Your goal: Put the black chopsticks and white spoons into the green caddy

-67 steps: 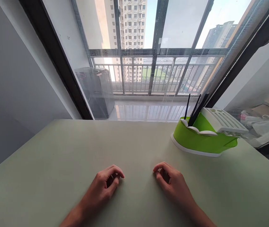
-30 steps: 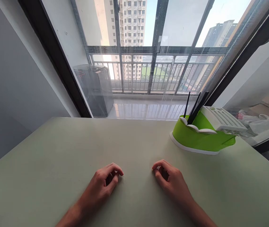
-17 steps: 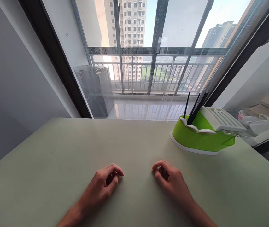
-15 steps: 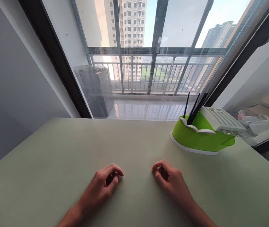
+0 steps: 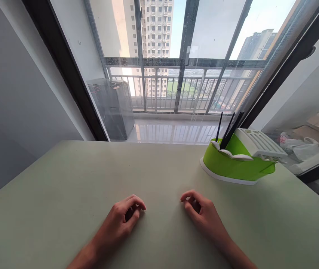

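Observation:
My left hand (image 5: 125,215) rests on the pale green tabletop (image 5: 97,168) with its fingers loosely curled. A gap shows between thumb and forefinger, and nothing is visible in it. Across from it, my right hand (image 5: 201,211) lies in much the same pose, lightly bent, also with nothing visible in its grasp. The two hands are apart, fingertips facing inward. Nearest to the right hand, farther back, stands a green and white desk organizer (image 5: 232,168). Several thin black sticks (image 5: 228,132) stick up from its open part.
Behind the table is a glass door with dark frames (image 5: 64,71), showing a balcony with a railing (image 5: 156,89). A grey boxy appliance (image 5: 114,108) stands out there on the left. White bags (image 5: 305,149) and cardboard lie beyond the table's right side.
The view has tilted very slightly, so the organizer appears a little farther left. Both hands keep their places and poses on the table.

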Demonstrator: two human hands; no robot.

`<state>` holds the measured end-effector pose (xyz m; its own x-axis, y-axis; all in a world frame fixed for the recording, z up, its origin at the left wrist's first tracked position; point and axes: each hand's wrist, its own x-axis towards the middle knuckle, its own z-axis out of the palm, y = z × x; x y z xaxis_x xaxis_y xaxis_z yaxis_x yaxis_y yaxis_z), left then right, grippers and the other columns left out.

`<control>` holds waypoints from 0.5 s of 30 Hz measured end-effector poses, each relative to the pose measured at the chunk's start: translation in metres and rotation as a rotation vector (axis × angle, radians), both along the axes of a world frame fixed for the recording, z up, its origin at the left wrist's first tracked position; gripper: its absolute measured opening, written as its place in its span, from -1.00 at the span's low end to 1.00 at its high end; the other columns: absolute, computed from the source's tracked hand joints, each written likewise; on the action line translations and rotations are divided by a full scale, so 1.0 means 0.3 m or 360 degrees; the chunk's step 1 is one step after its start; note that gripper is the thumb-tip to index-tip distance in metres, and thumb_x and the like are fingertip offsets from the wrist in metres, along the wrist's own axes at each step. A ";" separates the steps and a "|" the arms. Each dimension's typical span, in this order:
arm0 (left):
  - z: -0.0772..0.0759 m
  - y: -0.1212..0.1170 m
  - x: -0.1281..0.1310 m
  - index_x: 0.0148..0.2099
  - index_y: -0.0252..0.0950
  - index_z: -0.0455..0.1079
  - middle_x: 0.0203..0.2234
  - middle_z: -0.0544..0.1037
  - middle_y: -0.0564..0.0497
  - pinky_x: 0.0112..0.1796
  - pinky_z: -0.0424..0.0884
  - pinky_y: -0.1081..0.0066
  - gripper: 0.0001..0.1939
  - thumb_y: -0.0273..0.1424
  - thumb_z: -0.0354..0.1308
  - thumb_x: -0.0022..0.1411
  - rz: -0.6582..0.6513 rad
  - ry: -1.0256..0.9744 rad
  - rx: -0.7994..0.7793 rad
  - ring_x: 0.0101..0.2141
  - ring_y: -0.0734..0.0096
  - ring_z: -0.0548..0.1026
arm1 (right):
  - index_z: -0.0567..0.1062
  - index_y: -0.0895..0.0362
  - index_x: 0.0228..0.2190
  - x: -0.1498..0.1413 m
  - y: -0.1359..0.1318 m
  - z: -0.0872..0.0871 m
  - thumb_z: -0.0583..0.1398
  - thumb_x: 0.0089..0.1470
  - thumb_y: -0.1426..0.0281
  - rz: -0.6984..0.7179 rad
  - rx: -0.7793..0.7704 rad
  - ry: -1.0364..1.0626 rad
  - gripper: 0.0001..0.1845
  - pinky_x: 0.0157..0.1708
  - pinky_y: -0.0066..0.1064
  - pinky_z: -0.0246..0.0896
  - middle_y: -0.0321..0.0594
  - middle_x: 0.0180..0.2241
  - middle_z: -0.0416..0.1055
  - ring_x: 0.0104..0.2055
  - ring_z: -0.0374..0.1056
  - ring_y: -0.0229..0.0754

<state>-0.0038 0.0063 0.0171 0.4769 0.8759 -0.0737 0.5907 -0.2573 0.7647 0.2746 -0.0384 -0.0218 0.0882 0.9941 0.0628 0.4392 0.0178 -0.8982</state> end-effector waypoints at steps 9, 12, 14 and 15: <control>0.013 -0.003 0.003 -0.20 -0.22 0.43 -0.36 0.51 0.04 -0.35 0.26 0.43 -0.77 -0.30 -0.04 0.38 -0.0021 0.0003 0.0013 -0.39 0.40 0.37 | 0.49 0.06 -0.22 0.168 0.040 0.007 0.22 0.17 0.06 0.0198 -0.0233 0.0914 -0.66 -0.35 -0.35 0.26 -0.22 -0.30 0.48 -0.33 0.36 -0.16; 0.005 -0.001 -0.001 -0.19 -0.22 0.44 -0.35 0.52 0.04 -0.34 0.27 0.43 -0.78 -0.32 -0.03 0.38 -0.0040 -0.0009 0.0019 -0.37 0.39 0.39 | 0.51 0.06 -0.14 0.292 0.060 -0.014 0.26 0.06 -0.03 0.0261 -0.0305 0.1043 -0.52 -0.27 -0.19 0.31 -0.13 -0.27 0.50 -0.26 0.41 -0.04; 0.000 -0.002 -0.003 -0.19 -0.22 0.44 -0.35 0.52 0.04 -0.34 0.27 0.43 -0.78 -0.33 -0.03 0.37 -0.0043 -0.0015 0.0030 -0.36 0.39 0.40 | 0.55 0.07 -0.23 0.385 0.058 -0.023 0.25 -0.03 -0.15 0.0197 -0.0171 0.1077 -0.43 -0.31 -0.09 0.30 -0.06 -0.33 0.48 -0.31 0.39 0.03; -0.001 -0.003 -0.003 -0.19 -0.22 0.45 -0.35 0.52 0.04 -0.34 0.27 0.43 -0.78 -0.34 -0.03 0.37 -0.0043 -0.0015 0.0034 -0.37 0.39 0.40 | 0.55 0.05 -0.35 0.430 0.051 -0.025 0.19 -0.04 -0.23 0.0082 -0.0050 0.1071 -0.40 -0.35 -0.07 0.27 -0.09 -0.43 0.43 -0.38 0.35 0.03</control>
